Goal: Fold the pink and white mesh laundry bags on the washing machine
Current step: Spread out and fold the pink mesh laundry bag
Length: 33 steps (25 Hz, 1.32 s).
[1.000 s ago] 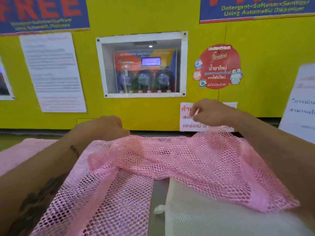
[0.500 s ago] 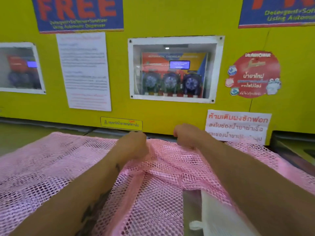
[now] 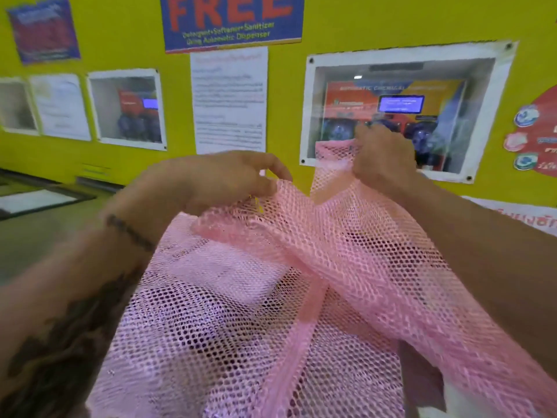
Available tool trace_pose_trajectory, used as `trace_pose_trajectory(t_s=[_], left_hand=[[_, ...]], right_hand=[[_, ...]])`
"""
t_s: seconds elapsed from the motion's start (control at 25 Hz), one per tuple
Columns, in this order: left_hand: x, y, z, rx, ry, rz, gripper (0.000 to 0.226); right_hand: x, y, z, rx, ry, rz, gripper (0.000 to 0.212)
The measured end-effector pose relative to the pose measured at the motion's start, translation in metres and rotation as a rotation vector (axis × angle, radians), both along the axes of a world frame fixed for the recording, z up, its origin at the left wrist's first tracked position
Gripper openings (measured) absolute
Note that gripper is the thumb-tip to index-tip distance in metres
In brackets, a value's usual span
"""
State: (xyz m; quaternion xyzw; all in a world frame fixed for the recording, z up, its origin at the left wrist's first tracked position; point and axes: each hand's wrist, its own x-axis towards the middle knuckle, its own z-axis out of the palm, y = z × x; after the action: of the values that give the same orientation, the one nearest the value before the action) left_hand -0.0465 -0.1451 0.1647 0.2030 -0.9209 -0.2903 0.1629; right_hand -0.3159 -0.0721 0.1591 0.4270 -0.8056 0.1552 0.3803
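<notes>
A pink mesh laundry bag (image 3: 316,267) hangs lifted in front of me and fills the lower middle of the view. My left hand (image 3: 217,179) pinches its upper edge at the centre. My right hand (image 3: 382,158) grips the bag's far edge a little higher, to the right. The mesh drapes down between and below both forearms in loose folds. The white mesh bag is hidden; only a pale patch (image 3: 437,414) shows at the bottom right, too little to tell.
The grey washing machine top (image 3: 45,236) shows at the left. Behind stands a yellow wall (image 3: 135,34) with posters, a paper notice (image 3: 230,101) and glass-fronted dispenser windows (image 3: 401,113).
Both hands have raised the pink bag off the machine top, where it lay spread. The view has swung, so the dispenser window now sits further right. The white bag has dropped out of sight.
</notes>
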Motion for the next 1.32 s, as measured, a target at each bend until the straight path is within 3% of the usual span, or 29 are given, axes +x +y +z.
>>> trace_pose_trajectory(t_s=[0.16, 0.24, 0.44, 0.52, 0.68, 0.8, 0.88, 1.0, 1.08, 1.24, 1.32], left_hand=[[0.092, -0.042, 0.033, 0.154, 0.087, -0.043, 0.053], [0.13, -0.069, 0.021, 0.038, 0.03, 0.139, 0.054], [0.188, -0.12, -0.035, 0.107, -0.16, 0.365, 0.042], [0.204, -0.131, -0.031, 0.162, -0.088, 0.357, 0.042], [0.237, -0.156, -0.021, 0.193, 0.004, 0.409, 0.04], [0.257, -0.184, -0.043, 0.134, -0.203, 0.669, 0.043], [0.254, -0.193, -0.065, 0.055, -0.348, 0.767, 0.057], [0.226, -0.191, -0.089, -0.136, -0.303, 0.601, 0.056], [0.204, -0.193, -0.108, -0.103, -0.266, 0.462, 0.05], [0.177, -0.204, -0.155, -0.181, -0.516, 0.437, 0.058], [0.175, -0.205, -0.172, -0.21, -0.533, 0.492, 0.06]], right_hand=[[0.026, -0.058, 0.031, -0.055, 0.064, 0.105, 0.039], [0.044, -0.092, 0.013, 0.047, 0.04, 0.154, 0.034], [0.09, -0.159, -0.035, 0.297, -0.125, 0.182, 0.032], [0.105, -0.181, -0.025, 0.274, -0.145, 0.161, 0.031], [0.127, -0.232, 0.009, 0.026, -0.287, 0.258, 0.028], [0.142, -0.269, -0.005, 0.272, -0.411, 0.303, 0.04], [0.15, -0.281, -0.033, 0.453, -0.509, 0.327, 0.051], [0.158, -0.29, -0.071, 0.612, -0.443, 0.344, 0.04], [0.166, -0.289, -0.082, 0.669, -0.43, 0.368, 0.034], [0.181, -0.28, -0.105, 0.793, -0.449, 0.4, 0.038], [0.185, -0.277, -0.125, 0.88, -0.377, 0.397, 0.044]])
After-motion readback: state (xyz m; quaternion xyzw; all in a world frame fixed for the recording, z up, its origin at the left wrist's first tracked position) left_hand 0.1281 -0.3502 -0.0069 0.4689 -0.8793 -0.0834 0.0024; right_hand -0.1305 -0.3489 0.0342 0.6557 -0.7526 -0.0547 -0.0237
